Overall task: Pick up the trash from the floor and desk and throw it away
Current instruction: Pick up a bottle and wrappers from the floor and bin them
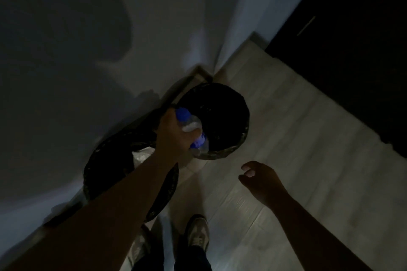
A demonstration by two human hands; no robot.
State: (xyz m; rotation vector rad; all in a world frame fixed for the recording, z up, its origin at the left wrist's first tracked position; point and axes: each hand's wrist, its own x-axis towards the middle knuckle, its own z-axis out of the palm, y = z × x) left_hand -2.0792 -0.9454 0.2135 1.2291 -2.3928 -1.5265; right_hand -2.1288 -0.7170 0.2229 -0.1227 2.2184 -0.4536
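Note:
In dim light my left hand [174,132] grips a clear plastic bottle [193,126] with a blue cap and blue label, along with what looks like white crumpled trash. It holds them over the near rim of a round black-lined bin [231,103] in the corner. A second black-lined bin [103,160] stands nearer, partly hidden by my left forearm, with something pale inside. My right hand [262,179] hangs over the floor to the right of the bins, fingers loosely curled, holding nothing.
Grey walls meet in a corner just behind the far bin. Pale wood-pattern floor [297,138] stretches to the right. A dark piece of furniture or doorway [363,61] fills the upper right. My shoes [197,233] stand just short of the bins.

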